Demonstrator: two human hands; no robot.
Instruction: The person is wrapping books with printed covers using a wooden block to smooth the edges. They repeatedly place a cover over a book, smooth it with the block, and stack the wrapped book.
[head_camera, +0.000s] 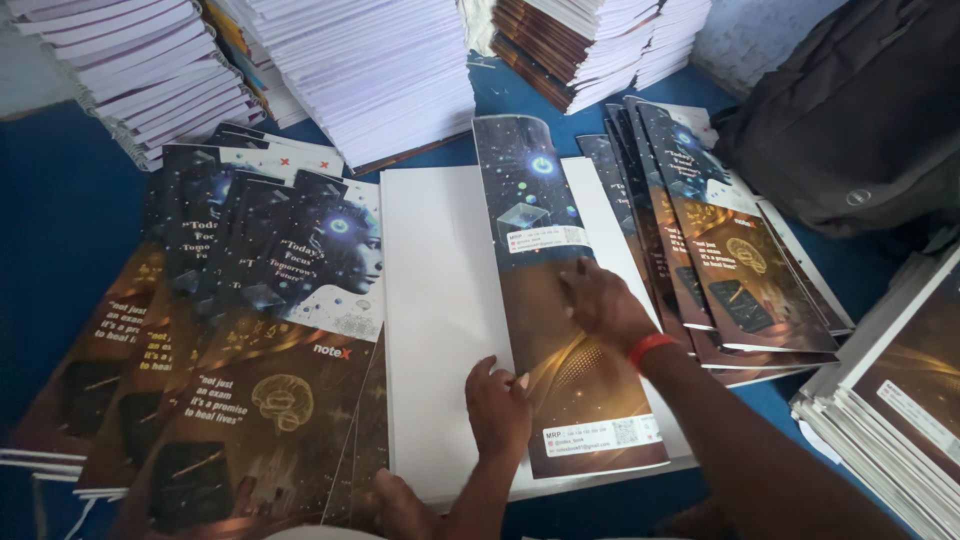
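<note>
- Currently pressing cover (560, 330) onto paper block (440, 320): left hand (498, 408) and right hand (600, 300), fingers flat, gripping nothing.
- Risk: uneven pressure, skewed or creased cover.

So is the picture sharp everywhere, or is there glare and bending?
Head view: light from the upper side glares off the glossy brown printed cover under the right hand; left hand looks sharp; white paper stacks bow at the edges from lens distortion; black fabric backpack sits dim.
</note>
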